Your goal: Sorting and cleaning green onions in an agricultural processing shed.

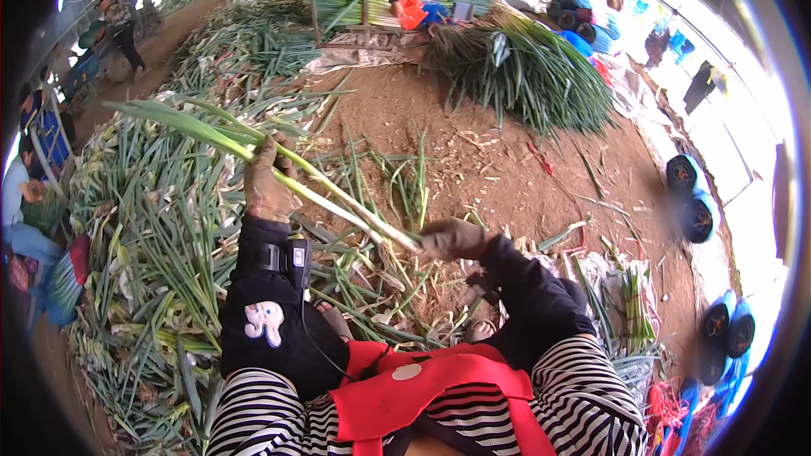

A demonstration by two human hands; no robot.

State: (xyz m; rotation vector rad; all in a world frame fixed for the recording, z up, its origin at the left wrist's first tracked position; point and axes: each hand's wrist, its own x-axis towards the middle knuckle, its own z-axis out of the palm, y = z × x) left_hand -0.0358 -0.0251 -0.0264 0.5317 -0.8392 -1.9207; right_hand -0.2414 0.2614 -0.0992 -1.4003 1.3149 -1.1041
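Note:
My left hand [269,181], in a dirty brown glove, is closed around the green part of two long green onions [345,196]. Their leaves stretch up and left past the hand, and the white ends slant down toward the right. At the root end of the longer stalk, my gloved right hand [456,239] is closed, its fingers pinching the tip. The shorter stalk's root end hangs just left of it, apart from the fingers. Beneath both hands lie stripped leaves and peelings [372,274] on brown soil.
A wide heap of green leaves [160,245] covers the ground on my left. Ahead lie a big pile of green onions [524,76] and another stack [342,0]. At the right are a tied bundle [635,304] and dark-ended blue rolls [693,198]. Other people [29,194] are at the far left.

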